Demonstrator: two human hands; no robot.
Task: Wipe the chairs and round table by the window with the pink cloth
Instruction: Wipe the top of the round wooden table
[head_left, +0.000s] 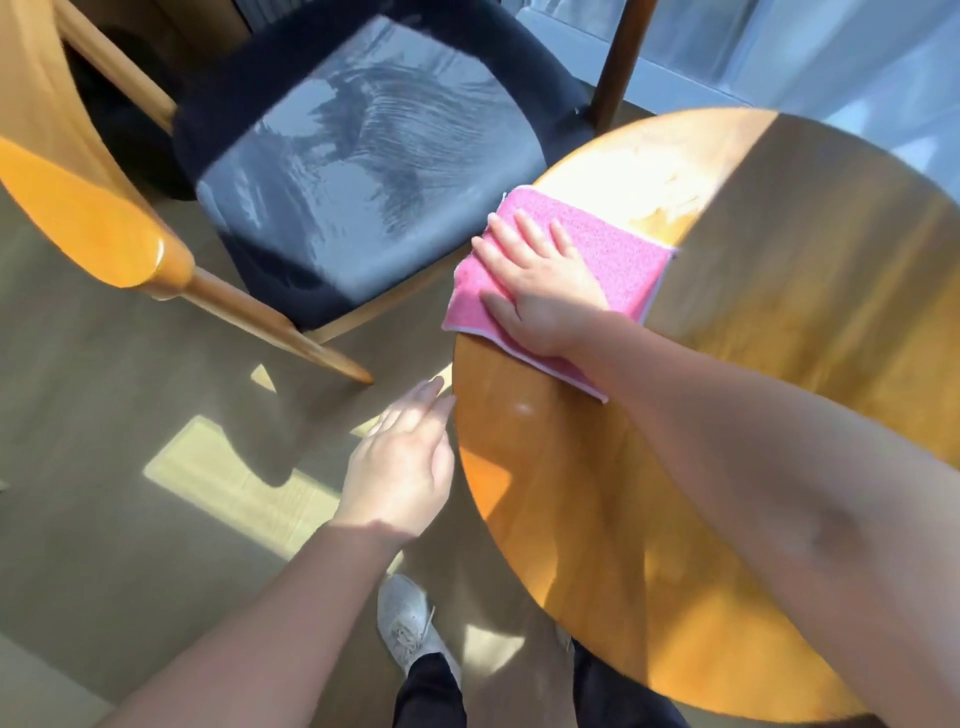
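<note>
On the round table (779, 322), near its left rim, the pink cloth (618, 249) is pressed flat under the right hand (540, 291), fingers straight, and is partly hidden by the palm. Just off the rim, the left hand (400, 467) is held with its grip released. The chair (363, 182) is cut off at its back.

Grey sneaker (406, 626) on the sunlit floor (78, 519)

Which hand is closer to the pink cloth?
Right. The right hand lies flat on the pink cloth; the left hand is beside the round table's edge, apart from the cloth.
</note>
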